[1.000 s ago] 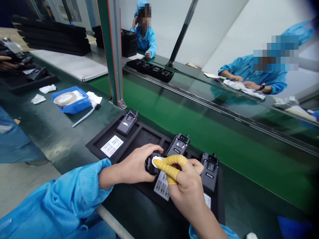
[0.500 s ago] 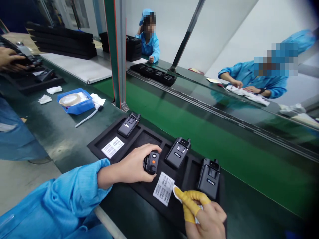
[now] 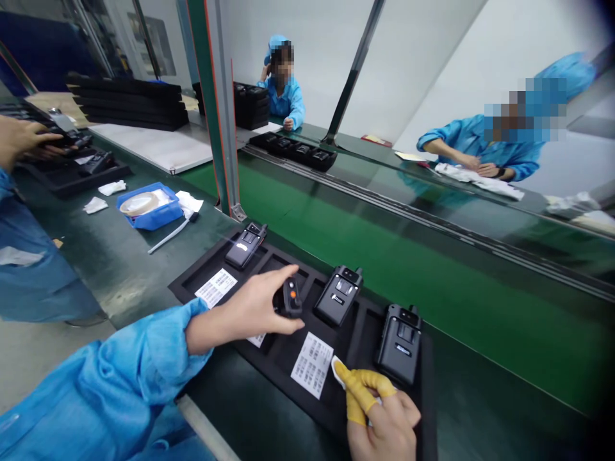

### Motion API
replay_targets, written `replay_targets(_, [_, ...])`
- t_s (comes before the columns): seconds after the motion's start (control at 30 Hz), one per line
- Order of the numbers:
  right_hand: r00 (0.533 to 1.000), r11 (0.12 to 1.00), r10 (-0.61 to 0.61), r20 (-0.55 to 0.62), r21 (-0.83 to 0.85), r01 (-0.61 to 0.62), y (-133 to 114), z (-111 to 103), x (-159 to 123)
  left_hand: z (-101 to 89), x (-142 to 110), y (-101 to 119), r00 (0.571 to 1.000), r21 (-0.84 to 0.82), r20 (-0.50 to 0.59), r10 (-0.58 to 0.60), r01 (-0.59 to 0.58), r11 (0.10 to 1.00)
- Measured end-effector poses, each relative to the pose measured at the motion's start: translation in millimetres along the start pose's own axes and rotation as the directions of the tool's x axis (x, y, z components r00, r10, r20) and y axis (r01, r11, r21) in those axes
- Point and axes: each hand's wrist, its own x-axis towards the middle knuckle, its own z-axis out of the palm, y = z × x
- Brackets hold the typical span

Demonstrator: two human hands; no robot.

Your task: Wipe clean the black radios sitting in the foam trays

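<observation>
My left hand [image 3: 259, 307] is over the second compartment of a black foam tray [image 3: 331, 406], with a small black handheld radio [image 3: 291, 296] in its grasp. An orange button shows on the radio's side; thumb and index finger stretch past it, and the other fingers are hidden. My right hand [image 3: 379, 410], in yellow finger covers, pinches a folded white cloth [image 3: 337, 372] near a printed label sheet [image 3: 312, 365]. Similar radios lie face up in the other compartments: one at the left [image 3: 246, 245], one in the middle [image 3: 339, 294], one at the right [image 3: 400, 346].
Left of the tray are a blue bin [image 3: 151, 205] with a tape roll, a white-handled brush [image 3: 173, 232] and crumpled wipes [image 3: 112, 187]. A green metal post [image 3: 216, 109] rises behind. Beyond runs a green conveyor belt [image 3: 384, 288]. Co-workers in blue sit across it; another person's hands are at far left.
My left hand has turned the radio so its side looks narrower, and its thumb and index finger have spread. A label beneath that hand now shows. My right hand has shifted slightly left.
</observation>
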Motion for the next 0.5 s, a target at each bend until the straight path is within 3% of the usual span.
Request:
replay_targets(0.07, [1.000, 1.000, 0.012, -0.004, 0.007, -0.012, -0.5, -0.2, -0.7, -8.2, 20.4, -0.3, 0.996, 0.200, 0.019, -0.092, 0.087, 0.976])
replay_targets(0.17, [0.997, 0.997, 0.073, -0.020, 0.009, -0.073, -0.3, 0.2, -3.3, -11.3, 58.3, -4.1, 0.975, 0.483, 0.041, -0.218, 0.171, 0.858])
replay_targets(0.33, [0.998, 0.998, 0.063, 0.017, -0.005, -0.063, 0.5, -1.0, -5.4, 2.0, 98.6, -17.4, 0.961, 0.572, -0.007, -0.275, 0.229, 0.788])
replay_targets(0.5, [0.985, 0.983, 0.174, 0.008, 0.051, -0.174, -6.9, -3.4, 0.1, -14.2, 92.4, -38.5, 0.950, 0.611, -0.137, -0.279, 0.303, 0.731])
